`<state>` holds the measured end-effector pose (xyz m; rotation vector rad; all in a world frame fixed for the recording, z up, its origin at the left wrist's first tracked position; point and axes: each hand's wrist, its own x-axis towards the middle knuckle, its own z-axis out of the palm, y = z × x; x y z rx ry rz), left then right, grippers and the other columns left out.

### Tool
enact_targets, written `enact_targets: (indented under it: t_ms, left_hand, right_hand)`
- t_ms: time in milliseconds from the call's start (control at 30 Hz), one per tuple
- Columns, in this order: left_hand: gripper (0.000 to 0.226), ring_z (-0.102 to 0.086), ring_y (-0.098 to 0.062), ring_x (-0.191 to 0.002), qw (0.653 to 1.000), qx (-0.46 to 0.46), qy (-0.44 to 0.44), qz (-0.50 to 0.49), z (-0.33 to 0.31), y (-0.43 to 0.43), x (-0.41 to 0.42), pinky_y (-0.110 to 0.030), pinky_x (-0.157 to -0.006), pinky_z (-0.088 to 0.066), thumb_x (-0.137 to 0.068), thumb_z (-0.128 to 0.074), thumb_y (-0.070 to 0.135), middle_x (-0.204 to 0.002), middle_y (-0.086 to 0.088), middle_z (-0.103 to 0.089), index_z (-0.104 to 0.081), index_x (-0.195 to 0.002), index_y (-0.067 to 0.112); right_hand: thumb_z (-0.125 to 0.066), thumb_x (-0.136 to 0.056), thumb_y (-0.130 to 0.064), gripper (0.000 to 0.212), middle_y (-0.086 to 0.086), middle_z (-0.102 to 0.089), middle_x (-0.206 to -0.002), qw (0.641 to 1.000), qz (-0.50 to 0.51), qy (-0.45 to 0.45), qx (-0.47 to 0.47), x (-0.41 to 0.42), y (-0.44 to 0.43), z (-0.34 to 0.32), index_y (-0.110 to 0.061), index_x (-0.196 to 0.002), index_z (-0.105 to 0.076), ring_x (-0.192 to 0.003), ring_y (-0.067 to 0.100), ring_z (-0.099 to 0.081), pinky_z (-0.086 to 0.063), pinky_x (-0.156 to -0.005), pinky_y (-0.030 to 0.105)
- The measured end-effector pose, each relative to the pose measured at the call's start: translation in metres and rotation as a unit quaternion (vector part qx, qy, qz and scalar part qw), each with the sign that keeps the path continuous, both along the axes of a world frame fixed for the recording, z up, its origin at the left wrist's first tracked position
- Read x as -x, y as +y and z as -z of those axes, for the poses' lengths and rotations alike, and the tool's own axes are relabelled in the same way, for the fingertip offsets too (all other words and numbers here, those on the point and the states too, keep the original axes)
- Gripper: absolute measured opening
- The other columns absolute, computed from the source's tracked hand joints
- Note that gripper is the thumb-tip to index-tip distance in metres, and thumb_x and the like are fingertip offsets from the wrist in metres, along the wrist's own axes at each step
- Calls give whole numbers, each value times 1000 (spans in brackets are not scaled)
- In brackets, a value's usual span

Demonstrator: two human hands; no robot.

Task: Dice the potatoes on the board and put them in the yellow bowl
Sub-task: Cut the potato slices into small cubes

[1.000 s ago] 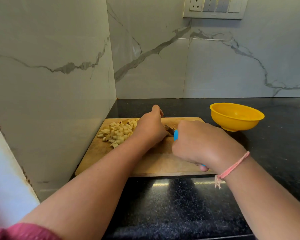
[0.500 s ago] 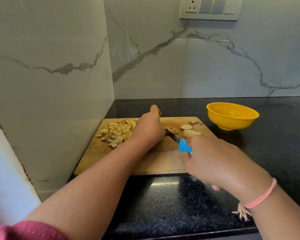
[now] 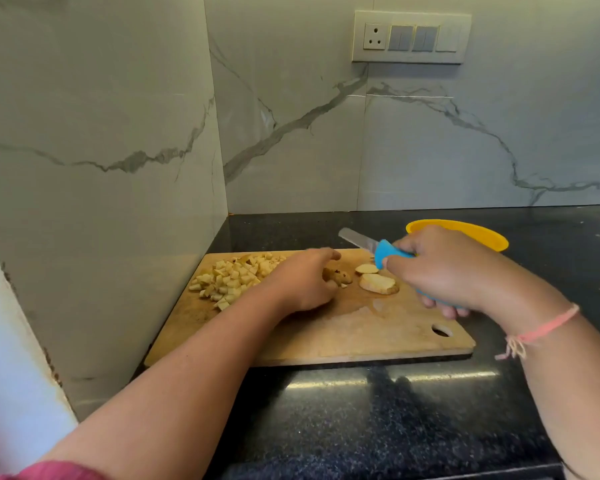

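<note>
A wooden cutting board lies on the black counter. At its far left sits a pile of diced potato. My left hand holds a potato piece down near the board's middle. Two potato slices lie just right of it. My right hand grips a blue-handled knife, lifted above the board with its blade pointing back and to the left. The yellow bowl stands behind my right hand, partly hidden by it.
Marble walls close in the corner at the left and behind the board. A socket and switch panel is on the back wall. The black counter runs out to the right and toward me.
My right hand has lifted the knife off the board and swung it up and to the right. The slices on the board have come into view. My left hand has stayed on the potato piece.
</note>
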<state>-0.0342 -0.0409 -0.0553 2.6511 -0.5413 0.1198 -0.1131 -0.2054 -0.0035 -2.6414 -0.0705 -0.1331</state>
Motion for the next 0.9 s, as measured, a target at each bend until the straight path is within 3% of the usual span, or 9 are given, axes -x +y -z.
enact_targets:
  t_ms: [167, 233, 400, 667, 900]
  left_hand:
    - [45, -56, -13, -111, 999, -29, -3, 25, -3, 0, -3, -25, -94, -48, -93, -53, 13, -132, 1, -57, -50, -137, 21]
    - [38, -56, -9, -99, 999, -30, -6, 22, -5, 3, -6, -22, -85, -49, -94, -53, 14, -125, 1, -60, -56, -132, 20]
    - [25, -57, -8, -94, 999, -34, -4, -2, -9, 14, -12, -21, -83, -50, -94, -59, 19, -115, 3, -63, -63, -118, 21]
    - [23, -58, -14, -95, 992, -52, -64, -93, -17, 25, -14, -37, -86, -52, -95, -54, 36, -107, 5, -64, -61, -112, 23]
    - [15, -55, -14, -88, 992, -37, -47, -116, -22, 36, -12, -34, -81, -50, -100, -44, 30, -98, 4, -58, -52, -109, 20]
  right_hand:
    - [-44, -93, -25, 29, 5, -56, -55, 999, -18, -21, -22, -41, 6, -10, -12, -115, -58, -30, 10, -45, -35, -34, 16]
    - [-44, -94, -27, 29, 4, -56, -56, 998, -23, -39, -32, -53, 10, -4, -14, -115, -58, -29, 8, -44, -34, -33, 14]
    - [-42, -97, -31, 26, 2, -54, -57, 996, -35, -58, -65, -65, 10, 18, -19, -114, -57, -30, 5, -43, -32, -32, 12]
    - [-42, -97, -34, 22, 1, -54, -57, 993, -15, -87, -83, -70, 0, 27, -17, -98, -56, -29, 4, -43, -32, -33, 12]
    - [-42, -97, -35, 24, -1, -55, -61, 990, -5, -108, -86, -71, -1, 31, -17, -103, -57, -35, 6, -46, -33, -33, 12]
